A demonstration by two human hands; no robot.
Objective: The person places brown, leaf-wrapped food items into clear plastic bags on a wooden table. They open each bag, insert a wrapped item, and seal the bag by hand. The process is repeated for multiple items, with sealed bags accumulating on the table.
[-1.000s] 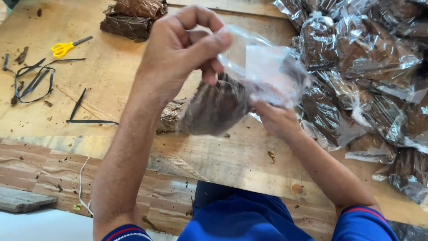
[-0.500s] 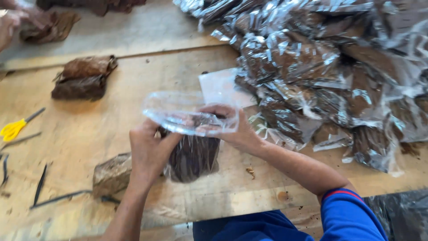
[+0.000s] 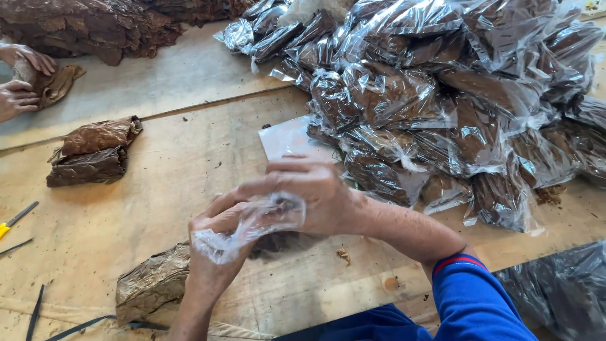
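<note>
My left hand and my right hand meet over the wooden table, both gripping the crumpled top of a clear plastic bag. The bag holds a dark brown bundle of dried leaves, mostly hidden under my hands. A loose bundle of brown leaves lies just left of my left wrist. A flat clear bag lies on the table beyond my right hand.
A big heap of bagged leaf bundles fills the right side. Two stacked leaf bundles lie at the left. Another person's hands handle leaves at the far left, by a leaf pile. Yellow-handled scissors and dark strips lie at the left edge.
My hands have come down and closed together on the bag's top, bunching it. The view has shifted up towards the heap of bags.
</note>
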